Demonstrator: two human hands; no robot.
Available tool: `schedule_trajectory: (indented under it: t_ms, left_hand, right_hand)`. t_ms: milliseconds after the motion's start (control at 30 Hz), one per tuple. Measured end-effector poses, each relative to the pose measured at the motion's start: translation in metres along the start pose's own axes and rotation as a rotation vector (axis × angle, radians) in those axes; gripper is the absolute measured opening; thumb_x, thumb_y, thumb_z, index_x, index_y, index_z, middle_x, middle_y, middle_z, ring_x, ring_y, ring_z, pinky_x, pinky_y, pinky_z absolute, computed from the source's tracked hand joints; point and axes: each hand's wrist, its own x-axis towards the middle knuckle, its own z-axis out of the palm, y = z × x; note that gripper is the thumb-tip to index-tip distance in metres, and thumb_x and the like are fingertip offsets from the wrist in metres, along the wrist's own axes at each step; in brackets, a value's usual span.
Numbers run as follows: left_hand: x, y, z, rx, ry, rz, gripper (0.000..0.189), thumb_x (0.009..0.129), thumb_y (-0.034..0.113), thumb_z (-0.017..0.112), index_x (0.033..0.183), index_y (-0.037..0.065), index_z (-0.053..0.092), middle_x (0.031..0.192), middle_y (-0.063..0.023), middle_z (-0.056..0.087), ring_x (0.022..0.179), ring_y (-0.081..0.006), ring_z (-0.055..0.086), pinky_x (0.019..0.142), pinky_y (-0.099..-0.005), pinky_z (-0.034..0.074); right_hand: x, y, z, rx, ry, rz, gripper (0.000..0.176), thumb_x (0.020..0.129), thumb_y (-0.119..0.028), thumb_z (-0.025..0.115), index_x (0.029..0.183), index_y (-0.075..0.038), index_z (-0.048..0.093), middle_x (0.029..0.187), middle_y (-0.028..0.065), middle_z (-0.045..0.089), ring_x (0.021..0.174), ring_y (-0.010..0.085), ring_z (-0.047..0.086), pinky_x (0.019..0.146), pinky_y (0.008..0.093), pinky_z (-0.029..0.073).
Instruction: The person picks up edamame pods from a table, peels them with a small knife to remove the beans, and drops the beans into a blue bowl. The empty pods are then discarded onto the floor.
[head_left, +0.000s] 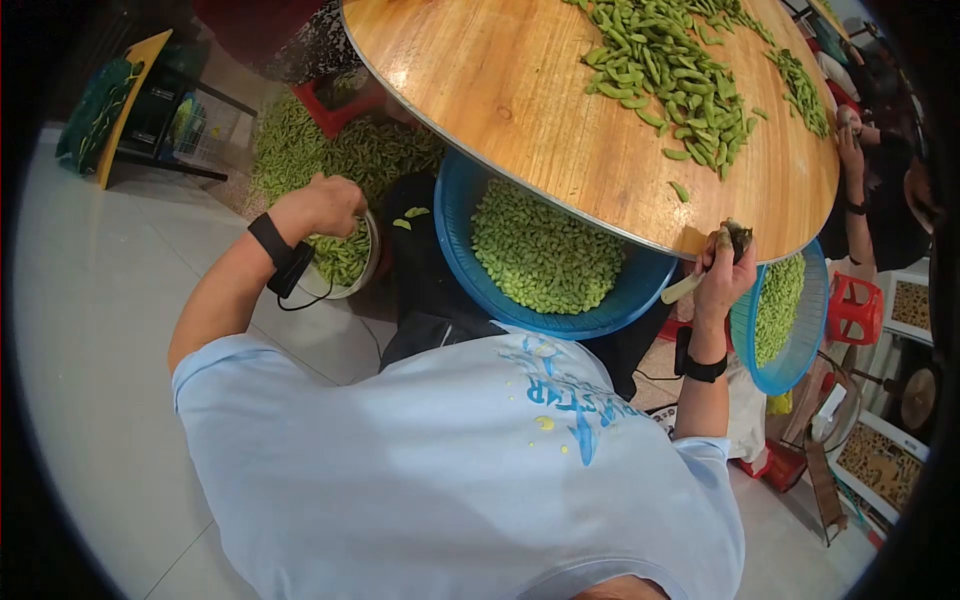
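My left hand (330,207), fingers curled, is over a white bucket (372,262) of green pods (340,256); what it grips, if anything, is hidden. At the edge of the round wooden table (500,90), my right hand (727,270) is closed around a tool with a pale handle (681,290) and a dark upper part. In front of my body stands a blue basket (455,235) holding shelled green beans (540,250). A pile of pods (700,95) lies on the table, with a single pod (680,191) nearer my right hand.
A heap of pods (290,150) covers the floor at left, beside a red stool (335,112). Another blue basket (790,372) of beans and a red stool (856,308) stand at right. Across the table's right side, another person's hands (850,145) hold something small.
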Motion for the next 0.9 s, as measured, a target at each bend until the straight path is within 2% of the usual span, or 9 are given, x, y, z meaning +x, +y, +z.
schedule_trajectory:
  t_ms: [67, 133, 200, 300, 333, 400, 600, 767, 900]
  left_hand:
    - [0.011, 0.032, -0.05, -0.187, -0.196, 0.188, 0.033, 0.078, 0.025, 0.063, 0.102, 0.003, 0.067, 0.087, -0.0194, 0.067, 0.085, -0.0343, 0.064, 0.076, -0.0422, 0.049]
    - [0.028, 0.073, -0.083, -0.503, -0.164, 0.422, 0.032, 0.083, 0.025, 0.063, 0.101, -0.002, 0.066, 0.09, -0.02, 0.067, 0.083, -0.0321, 0.064, 0.075, -0.038, 0.049]
    - [0.049, 0.118, -0.113, -0.635, -0.059, 0.662, 0.029, 0.083, 0.023, 0.058, 0.099, 0.0, 0.065, 0.087, -0.0203, 0.065, 0.081, -0.0318, 0.063, 0.073, -0.0395, 0.049]
    - [0.095, 0.187, -0.165, -0.427, 0.151, 0.814, 0.024, 0.081, 0.017, 0.055, 0.095, 0.0, 0.064, 0.082, -0.0204, 0.064, 0.076, -0.0331, 0.063, 0.071, -0.0418, 0.048]
    - [0.125, 0.206, -0.173, -0.234, 0.433, 0.933, 0.021, 0.079, 0.015, 0.054, 0.091, 0.002, 0.065, 0.083, -0.0185, 0.064, 0.082, -0.0334, 0.062, 0.07, -0.0437, 0.047]
    - [0.176, 0.247, -0.198, -0.074, 0.669, 0.944, 0.021, 0.079, 0.014, 0.055, 0.093, 0.005, 0.067, 0.09, -0.0164, 0.064, 0.089, -0.0346, 0.061, 0.074, -0.0466, 0.046]
    - [0.289, 0.306, -0.211, 0.128, 0.856, 0.653, 0.026, 0.078, 0.019, 0.061, 0.103, 0.011, 0.064, 0.1, -0.0129, 0.059, 0.105, -0.0342, 0.053, 0.084, -0.0472, 0.044]
    - [0.281, 0.284, -0.197, 0.058, 0.795, 0.744, 0.023, 0.078, 0.02, 0.062, 0.099, 0.01, 0.064, 0.107, -0.0103, 0.057, 0.108, -0.032, 0.051, 0.084, -0.0471, 0.042]
    - [0.235, 0.244, -0.208, 0.03, 0.542, 0.756, 0.022, 0.077, 0.016, 0.059, 0.096, 0.009, 0.066, 0.111, -0.0095, 0.055, 0.112, -0.0286, 0.047, 0.085, -0.0441, 0.036]
  right_hand:
    - [0.002, -0.002, 0.001, -0.034, 0.013, 0.035, 0.01, 0.093, -0.004, 0.051, 0.101, -0.001, 0.054, 0.071, 0.0026, 0.052, 0.049, 0.0054, 0.042, 0.04, 0.0203, 0.035]
    - [0.003, -0.003, 0.003, -0.054, 0.041, 0.03, 0.01, 0.092, -0.005, 0.051, 0.101, -0.001, 0.054, 0.071, 0.0025, 0.052, 0.049, 0.0053, 0.042, 0.04, 0.0201, 0.035]
    - [0.002, -0.004, 0.004, -0.056, 0.056, 0.045, 0.011, 0.091, -0.006, 0.052, 0.101, -0.003, 0.055, 0.071, 0.0026, 0.053, 0.047, 0.0053, 0.043, 0.04, 0.0197, 0.035]
    - [0.003, -0.002, 0.002, -0.037, 0.048, 0.055, 0.01, 0.089, -0.004, 0.049, 0.098, -0.003, 0.054, 0.068, 0.0006, 0.051, 0.045, 0.0054, 0.043, 0.038, 0.0201, 0.034]
    - [0.003, -0.004, 0.003, -0.044, 0.049, 0.057, 0.009, 0.089, -0.004, 0.049, 0.097, -0.003, 0.054, 0.068, 0.0003, 0.051, 0.045, 0.0053, 0.043, 0.038, 0.0202, 0.034]
    - [0.003, -0.003, 0.001, -0.063, 0.045, 0.079, 0.008, 0.089, -0.005, 0.05, 0.096, -0.003, 0.055, 0.068, 0.0004, 0.052, 0.045, 0.0054, 0.043, 0.038, 0.0205, 0.034]
    - [0.002, -0.004, 0.004, -0.068, 0.1, 0.049, 0.008, 0.089, -0.006, 0.052, 0.095, -0.001, 0.055, 0.065, -0.0007, 0.051, 0.045, 0.0054, 0.042, 0.04, 0.0226, 0.034]
    - [0.002, 0.004, 0.0, -0.133, 0.107, -0.002, 0.009, 0.084, -0.003, 0.052, 0.093, 0.0, 0.054, 0.065, 0.001, 0.053, 0.054, 0.0065, 0.049, 0.049, 0.0241, 0.041]
    - [0.001, 0.006, -0.001, -0.142, 0.09, -0.015, 0.011, 0.085, -0.004, 0.051, 0.094, 0.001, 0.054, 0.066, 0.0019, 0.055, 0.06, 0.0067, 0.051, 0.054, 0.0244, 0.043]
